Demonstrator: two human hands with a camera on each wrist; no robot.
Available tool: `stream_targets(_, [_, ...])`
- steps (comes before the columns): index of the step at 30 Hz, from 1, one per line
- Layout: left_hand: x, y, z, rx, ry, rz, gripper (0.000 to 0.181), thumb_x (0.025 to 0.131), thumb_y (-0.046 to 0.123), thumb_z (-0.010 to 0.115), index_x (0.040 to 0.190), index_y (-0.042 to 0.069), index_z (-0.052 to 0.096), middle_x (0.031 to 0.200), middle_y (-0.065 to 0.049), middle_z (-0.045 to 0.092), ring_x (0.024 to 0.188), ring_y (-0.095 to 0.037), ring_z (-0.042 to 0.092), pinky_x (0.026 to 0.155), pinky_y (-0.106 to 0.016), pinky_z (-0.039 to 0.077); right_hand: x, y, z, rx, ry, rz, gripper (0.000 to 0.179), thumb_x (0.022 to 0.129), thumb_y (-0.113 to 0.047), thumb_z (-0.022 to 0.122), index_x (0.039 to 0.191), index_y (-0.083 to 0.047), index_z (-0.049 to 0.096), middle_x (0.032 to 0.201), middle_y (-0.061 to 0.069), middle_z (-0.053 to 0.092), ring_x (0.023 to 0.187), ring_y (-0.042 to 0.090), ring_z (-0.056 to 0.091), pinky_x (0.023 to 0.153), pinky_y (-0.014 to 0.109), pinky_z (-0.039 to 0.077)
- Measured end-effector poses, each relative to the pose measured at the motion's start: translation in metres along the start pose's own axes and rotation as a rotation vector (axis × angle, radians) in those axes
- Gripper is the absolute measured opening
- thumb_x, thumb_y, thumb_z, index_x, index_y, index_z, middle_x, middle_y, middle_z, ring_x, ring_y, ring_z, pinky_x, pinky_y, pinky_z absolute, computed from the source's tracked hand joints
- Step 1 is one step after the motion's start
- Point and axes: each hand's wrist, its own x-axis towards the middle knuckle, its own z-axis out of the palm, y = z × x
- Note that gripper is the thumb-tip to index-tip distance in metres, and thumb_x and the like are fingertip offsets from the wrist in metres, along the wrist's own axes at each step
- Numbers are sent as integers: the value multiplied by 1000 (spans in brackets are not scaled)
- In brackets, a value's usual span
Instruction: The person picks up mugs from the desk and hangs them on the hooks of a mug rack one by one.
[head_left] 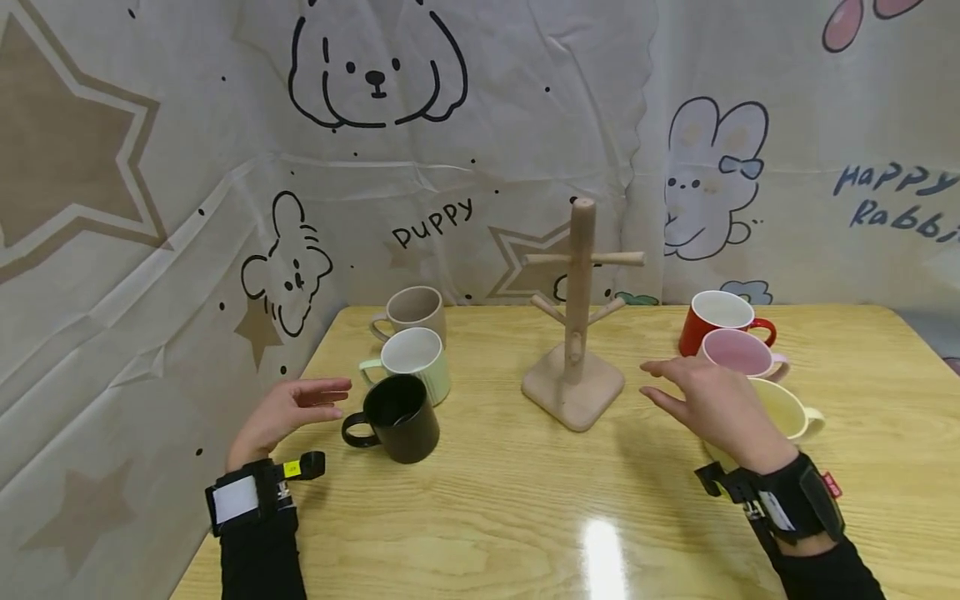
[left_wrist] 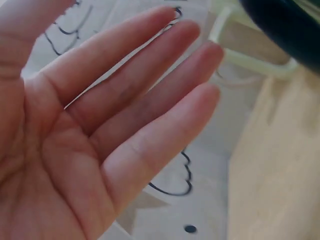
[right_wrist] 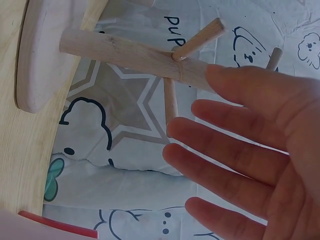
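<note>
My left hand (head_left: 288,412) is held with straight fingers just left of the black mug (head_left: 401,417), whose handle points toward it. In the left wrist view its palm (left_wrist: 65,160) shows bare. My right hand (head_left: 716,400) hovers over the yellow mug (head_left: 780,408) and overlaps it in the head view, fingers pointing left and holding nothing. Between the hands stands a wooden mug tree (head_left: 581,308) with several pegs, all bare. Behind the black mug are a light green mug (head_left: 420,358) and a greyish-beige mug (head_left: 416,310). A pink mug (head_left: 738,352) and a red mug (head_left: 693,329) stand beyond the yellow one.
The mugs stand in two rows, one on each side of the light wood table (head_left: 480,517). A printed cloth (head_left: 510,125) with cartoon animals hangs behind the table and along its left side.
</note>
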Motion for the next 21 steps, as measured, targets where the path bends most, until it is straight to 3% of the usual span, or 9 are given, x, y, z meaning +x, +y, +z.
stream_targets(4, [4,-9,1,-15,-88,-35,53,80,24,71,124,-1,55,124,-22,57,108,-22,61,86,-24,51,-1,0,1,4,-24,16,30,76,-23,73,101,-5,69,91,12,71,75,26,68,60,35,54])
stream_targets(11, [8,-17,7,9,-164,-6,49,79,20,72,119,-5,58,115,-22,62,93,1,62,80,-19,50,-2,0,2,-5,-62,38,32,78,-26,72,102,-5,69,93,13,71,79,27,68,62,36,55])
stream_targets(18, [11,-11,13,-9,-236,19,31,81,15,69,102,-8,67,99,-25,67,81,-4,63,73,-22,51,-2,0,3,0,-102,45,32,79,-26,71,102,-5,69,93,13,71,79,27,68,67,39,55])
stream_targets(21, [12,-8,13,25,-237,45,27,83,17,67,100,-5,68,97,-22,68,80,-3,63,73,-21,51,-1,-1,1,4,-100,50,31,79,-25,72,102,-5,69,92,12,71,79,26,68,67,39,55])
